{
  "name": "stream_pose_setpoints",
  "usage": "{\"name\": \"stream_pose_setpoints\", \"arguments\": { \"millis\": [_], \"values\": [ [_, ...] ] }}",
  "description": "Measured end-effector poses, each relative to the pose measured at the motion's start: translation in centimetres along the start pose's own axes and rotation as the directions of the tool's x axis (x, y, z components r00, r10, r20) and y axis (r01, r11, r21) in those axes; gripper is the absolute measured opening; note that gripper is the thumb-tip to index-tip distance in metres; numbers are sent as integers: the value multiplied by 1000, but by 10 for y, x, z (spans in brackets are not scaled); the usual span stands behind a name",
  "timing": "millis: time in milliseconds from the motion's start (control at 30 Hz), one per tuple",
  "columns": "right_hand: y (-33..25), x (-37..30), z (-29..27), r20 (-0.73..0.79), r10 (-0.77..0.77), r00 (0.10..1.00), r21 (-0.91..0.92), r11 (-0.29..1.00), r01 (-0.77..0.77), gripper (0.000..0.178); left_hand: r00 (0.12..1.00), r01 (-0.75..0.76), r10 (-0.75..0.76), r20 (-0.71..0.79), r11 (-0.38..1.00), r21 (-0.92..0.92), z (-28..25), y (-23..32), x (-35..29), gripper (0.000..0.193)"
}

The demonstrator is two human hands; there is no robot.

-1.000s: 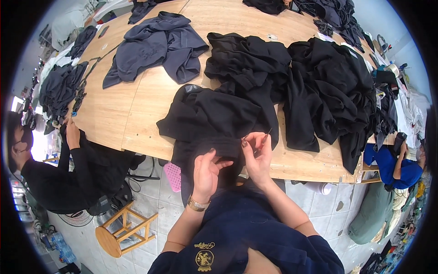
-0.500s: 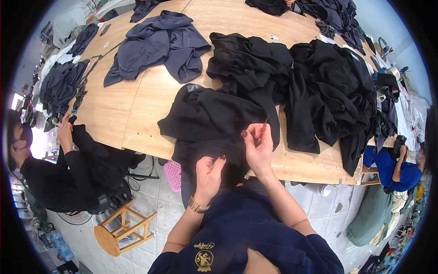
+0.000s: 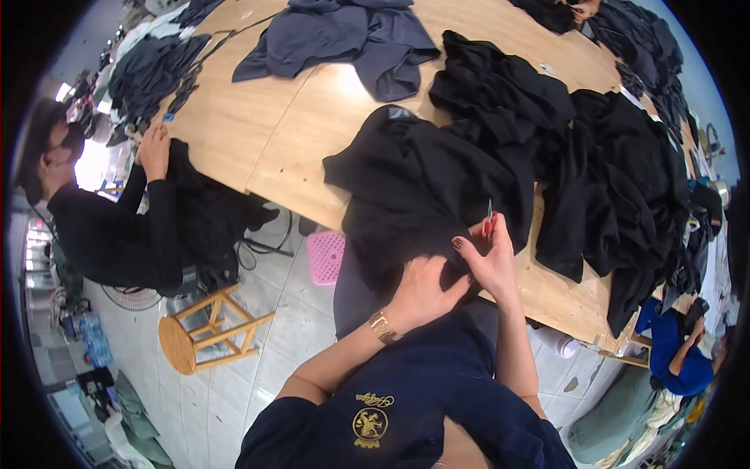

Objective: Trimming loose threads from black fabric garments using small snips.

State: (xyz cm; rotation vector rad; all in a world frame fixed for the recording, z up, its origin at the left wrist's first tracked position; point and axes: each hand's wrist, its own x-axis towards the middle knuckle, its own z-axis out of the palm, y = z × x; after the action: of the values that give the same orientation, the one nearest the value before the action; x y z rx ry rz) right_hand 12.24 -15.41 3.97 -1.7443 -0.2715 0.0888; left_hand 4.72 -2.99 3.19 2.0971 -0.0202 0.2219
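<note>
A black garment (image 3: pixel 422 168) hangs over the near table edge toward my lap, with a small pale label at its far end. My left hand (image 3: pixel 428 291), a gold watch on its wrist, is closed on the cloth near that edge; its fingertips are partly hidden in the folds. Just to its right, my right hand (image 3: pixel 494 262) is curled around small thread snips (image 3: pixel 491 206). Only their thin pointed tip shows beyond the fingers, directed away from me over the garment.
Black garments (image 3: pixel 617 180) lie heaped at the right, a grey one (image 3: pixel 336 35) farther off on the wooden table (image 3: pixel 293 160). A co-worker (image 3: pixel 109 211) handles black cloth at the left; another (image 3: pixel 680 352) sits right. A wooden stool (image 3: pixel 178 344) and pink perforated plastic piece (image 3: pixel 326 258) are below.
My view has swung, so the table appears shifted and tilted. My left hand has moved right along the cloth, closer to my right hand. The snips stay in my right hand.
</note>
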Motion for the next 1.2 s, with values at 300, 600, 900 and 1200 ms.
{"name": "stream_pose_setpoints", "arguments": {
  "millis": [300,600,900,1200],
  "values": [
    [-2,6,-45,-222,95,970,604,795,60,33,892,328,-439,106,468,-821,12,-37,-23,45],
    [38,-23,-24,-159,127,979,-324,930,-173,24,811,47,-579,-83,206,-977,-50,18,9,31],
    [-40,-13,16,35,-66,997,-56,996,68,25,931,10,-345,-118,346,-938,-33,10,2,36],
    [-40,-9,28,128,-266,955,73,963,258,18,965,-37,-62,-255,931,-364,-26,-12,-8,34]
  ]
}}
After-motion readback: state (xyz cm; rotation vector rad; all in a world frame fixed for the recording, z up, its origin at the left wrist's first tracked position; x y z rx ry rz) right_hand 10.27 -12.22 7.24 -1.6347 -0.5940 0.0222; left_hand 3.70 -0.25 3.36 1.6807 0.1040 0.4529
